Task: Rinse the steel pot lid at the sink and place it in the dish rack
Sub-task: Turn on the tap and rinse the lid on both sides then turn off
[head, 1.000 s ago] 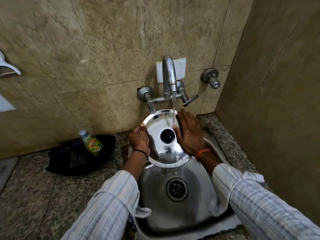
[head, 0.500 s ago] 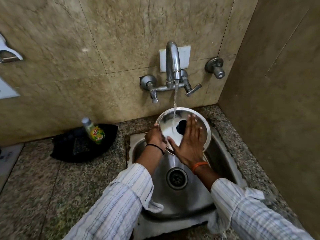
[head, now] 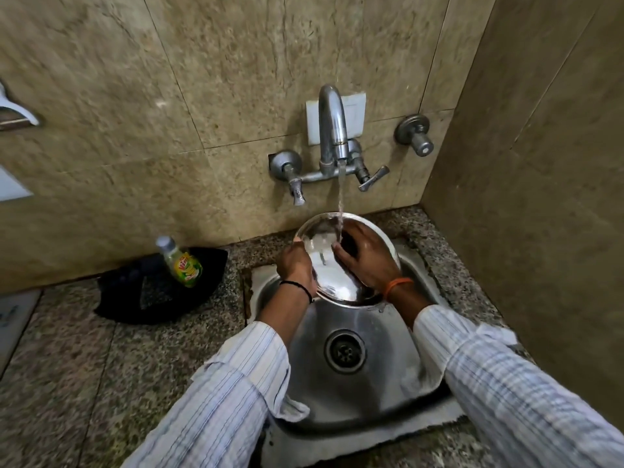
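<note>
The round steel pot lid (head: 332,280) is tilted over the back of the steel sink (head: 381,336), under a running stream from the wall tap (head: 332,130). My left hand (head: 295,265) grips the lid's left rim. My right hand (head: 366,256) lies on the lid's upper face, fingers curled over the dark knob, which is mostly hidden. Water falls onto my right fingers and the lid. No dish rack is in view.
A black tray (head: 135,292) with a green-labelled bottle (head: 180,263) sits on the granite counter (head: 84,383) left of the sink. A second valve (head: 415,133) juts from the wall right of the tap. A tiled side wall (head: 540,197) stands close on the right.
My right hand went from lying flat with fingers spread to curling over the knob. The lid's lower edge now sits lower over the basin. The camera view shifted.
</note>
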